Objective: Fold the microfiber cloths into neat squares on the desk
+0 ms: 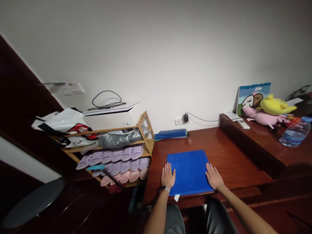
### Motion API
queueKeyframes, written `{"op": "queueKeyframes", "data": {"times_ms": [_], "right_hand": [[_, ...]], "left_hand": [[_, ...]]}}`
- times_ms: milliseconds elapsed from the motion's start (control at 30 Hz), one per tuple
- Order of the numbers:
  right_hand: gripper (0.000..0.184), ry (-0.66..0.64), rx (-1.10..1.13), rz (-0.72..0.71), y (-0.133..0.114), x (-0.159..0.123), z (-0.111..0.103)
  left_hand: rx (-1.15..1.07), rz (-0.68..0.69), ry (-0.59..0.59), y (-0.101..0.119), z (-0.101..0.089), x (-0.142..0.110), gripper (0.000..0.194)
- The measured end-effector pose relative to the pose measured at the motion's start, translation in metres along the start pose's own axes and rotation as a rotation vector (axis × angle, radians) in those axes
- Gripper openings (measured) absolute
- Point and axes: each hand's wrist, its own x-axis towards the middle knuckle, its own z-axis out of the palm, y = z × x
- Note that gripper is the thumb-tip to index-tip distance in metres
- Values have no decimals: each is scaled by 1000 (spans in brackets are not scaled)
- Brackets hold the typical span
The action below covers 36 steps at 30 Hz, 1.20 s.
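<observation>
Rests left hand (168, 177) at left edge of blue cloth (190, 172), fingers nearly together; right hand (214, 178) at right edge, fingers slightly spread. Has cloth flat along table's (229, 151) near edge. Cannot read white tag (176, 197), near side, or blurred lettering on bottle (294, 134), right.

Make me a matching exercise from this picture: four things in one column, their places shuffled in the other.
1. Blue cloth
2. Left hand
3. Yellow plush toy
4. Black cable

A. On the white box
B. At the cloth's left edge
C. By the pink plush toy
D. Spread on the brown table

Pairs: 1-D, 2-B, 3-C, 4-A
</observation>
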Motion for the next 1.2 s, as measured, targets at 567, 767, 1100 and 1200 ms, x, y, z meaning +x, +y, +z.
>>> {"op": "queueKeyframes", "data": {"times_ms": [567, 767, 1100, 1200], "right_hand": [[71, 40, 42, -38, 8, 1, 9], [71, 11, -1, -4, 8, -2, 9], [72, -55, -67, 42, -2, -6, 1], [73, -21, -75, 90, -6, -19, 8]], "left_hand": [[-206, 347, -10, 163, 9, -36, 64], [-91, 110, -36, 51, -8, -52, 66], [-39, 13, -16, 3, -14, -77, 66], [-42, 16, -9, 4, -14, -76, 66]]}}
